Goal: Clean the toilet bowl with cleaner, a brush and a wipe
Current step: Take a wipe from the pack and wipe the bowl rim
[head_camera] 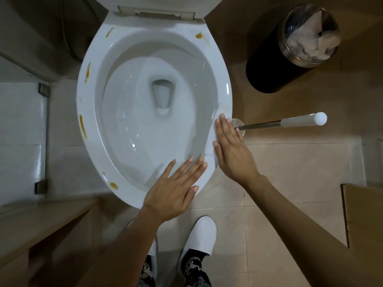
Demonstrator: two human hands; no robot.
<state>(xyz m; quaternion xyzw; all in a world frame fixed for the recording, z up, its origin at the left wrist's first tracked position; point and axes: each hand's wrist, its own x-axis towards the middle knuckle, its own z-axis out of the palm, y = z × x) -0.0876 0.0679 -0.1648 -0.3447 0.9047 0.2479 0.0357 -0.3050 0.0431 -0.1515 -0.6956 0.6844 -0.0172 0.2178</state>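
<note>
The white toilet bowl (89, 104) fills the middle of the view, lid up, with brown-yellow streaks (83, 127) along its left, far and near rim. A white wipe (210, 146) lies on the right near rim. My right hand (232, 148) presses flat on the wipe with straight fingers. My left hand (176, 187) rests flat on the near rim, fingertips touching the wipe's lower end. The toilet brush (290, 123) stands in its holder on the floor just right of the bowl, white handle pointing right.
A black bin (275, 73) with a metal rim, stuffed with white paper, stands at the back right. A cardboard box (362, 214) sits at the right edge. A wooden shelf (41, 224) lies at the near left. My white slippers (199, 235) stand on the tiled floor.
</note>
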